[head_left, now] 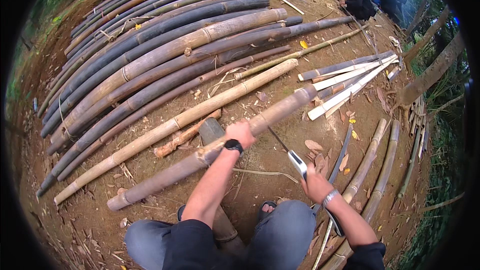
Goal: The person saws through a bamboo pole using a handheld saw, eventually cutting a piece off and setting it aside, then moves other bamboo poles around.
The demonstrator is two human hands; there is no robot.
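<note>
The left hand [240, 132] has its grip wrapped over the top of a long bamboo pole [210, 152], fingers curled down around it, a black watch [233, 145] on the wrist. The right hand [316, 185] has its grip clenched on the pale handle of a handsaw [290, 154], whose thin dark blade runs up toward 11 o'clock and meets the pole just right of the left hand. A metal bracelet [330, 197] sits on that wrist.

The pole lies across the bare dirt in front of the person's knees, running from 8 o'clock up to 2 o'clock (its middle seems propped on a dark block [211, 130], though the contact is hard to make out). Just beyond it, a paler bamboo pole [175, 122] lies parallel. Farther out at 11 o'clock is a wide row of dark bamboo poles [150, 45]. At 2 o'clock lie split pale strips [350, 82]. Another person [359, 1] crouches far off at 1 o'clock.
</note>
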